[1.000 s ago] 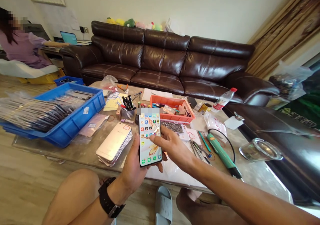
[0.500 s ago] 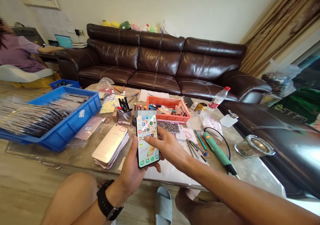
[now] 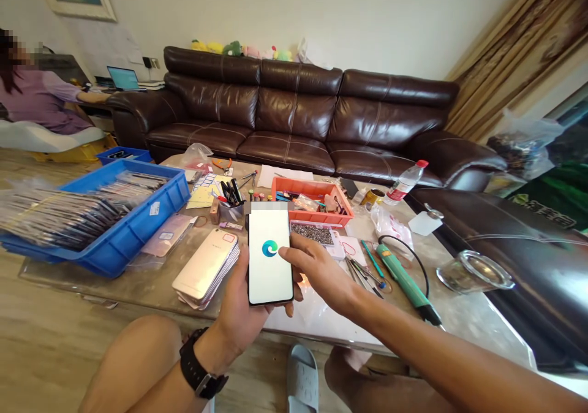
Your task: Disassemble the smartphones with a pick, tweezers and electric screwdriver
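A smartphone (image 3: pixel 270 278) rests upright in my left hand (image 3: pixel 241 306), with the thumb along its left edge and fingers curled around its back and right edge. Its white screen shows a blue-green swirl logo. My right hand (image 3: pixel 319 269) comes in from the right and holds nothing. One of its digits stretches over the screen beside the logo; whether it touches the glass I cannot tell. The other fingers are partly hidden. A stack of gold phone back covers (image 3: pixel 206 263) lies on the table left of my left hand.
The table bears a blue crate (image 3: pixel 110 257) of bagged flat parts, an orange tray (image 3: pixel 321 217) of tools, a box of screws (image 3: pixel 312 234), a green electric screwdriver (image 3: pixel 404 281), a glass ashtray (image 3: pixel 475 272) and a bottle (image 3: pixel 407 183). A person (image 3: pixel 43 100) sits far left, past the sofa (image 3: pixel 294 103).
The phone screen has gone from a page of app icons to a white page with the swirl logo. My right hand's digit has shifted slightly right and up. My left hand still holds the phone.
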Motion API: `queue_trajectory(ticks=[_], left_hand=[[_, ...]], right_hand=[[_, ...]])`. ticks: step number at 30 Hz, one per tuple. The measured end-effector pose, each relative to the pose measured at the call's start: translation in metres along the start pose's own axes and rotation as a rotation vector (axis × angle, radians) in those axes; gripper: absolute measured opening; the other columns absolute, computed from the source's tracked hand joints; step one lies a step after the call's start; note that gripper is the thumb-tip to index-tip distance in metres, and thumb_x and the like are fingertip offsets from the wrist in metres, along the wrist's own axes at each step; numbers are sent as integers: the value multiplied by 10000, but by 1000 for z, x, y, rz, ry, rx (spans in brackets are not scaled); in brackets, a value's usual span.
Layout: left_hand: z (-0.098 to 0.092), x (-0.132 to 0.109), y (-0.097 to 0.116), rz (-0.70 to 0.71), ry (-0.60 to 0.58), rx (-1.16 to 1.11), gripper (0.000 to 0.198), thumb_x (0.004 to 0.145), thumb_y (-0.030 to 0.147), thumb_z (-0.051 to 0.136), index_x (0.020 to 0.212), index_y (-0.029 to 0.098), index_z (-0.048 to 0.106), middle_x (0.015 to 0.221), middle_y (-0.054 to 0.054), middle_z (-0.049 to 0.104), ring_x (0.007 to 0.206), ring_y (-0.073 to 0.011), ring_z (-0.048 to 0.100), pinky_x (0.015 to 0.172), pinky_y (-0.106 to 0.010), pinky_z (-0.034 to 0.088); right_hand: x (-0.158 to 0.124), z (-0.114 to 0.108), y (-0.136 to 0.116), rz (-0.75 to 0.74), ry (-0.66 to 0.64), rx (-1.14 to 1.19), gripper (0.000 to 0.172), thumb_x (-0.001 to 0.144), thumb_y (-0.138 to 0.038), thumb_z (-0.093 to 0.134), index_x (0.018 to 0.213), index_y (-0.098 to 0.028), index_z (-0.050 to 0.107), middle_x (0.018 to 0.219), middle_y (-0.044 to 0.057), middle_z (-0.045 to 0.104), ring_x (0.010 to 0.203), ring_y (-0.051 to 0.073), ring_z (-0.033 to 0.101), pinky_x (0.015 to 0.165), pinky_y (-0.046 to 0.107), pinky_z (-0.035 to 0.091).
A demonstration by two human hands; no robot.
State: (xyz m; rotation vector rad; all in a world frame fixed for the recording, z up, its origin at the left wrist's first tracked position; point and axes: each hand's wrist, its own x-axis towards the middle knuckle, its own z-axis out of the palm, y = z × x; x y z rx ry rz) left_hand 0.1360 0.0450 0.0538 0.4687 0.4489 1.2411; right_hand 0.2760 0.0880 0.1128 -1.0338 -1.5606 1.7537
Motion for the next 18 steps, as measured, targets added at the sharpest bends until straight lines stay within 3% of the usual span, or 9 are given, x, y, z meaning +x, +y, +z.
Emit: queue_trajectory(ticks=[18], left_hand=[[2,0,2,-14,-24,2,751,1049,641,212,1176,123,741,898,-191,765,666,-287,737,488,-331,543]], right_hand=[[1,-4,0,-1,-70,0,145,933,-338,554,906,-200,518,564,-39,625,389,154,605,358,232,369]])
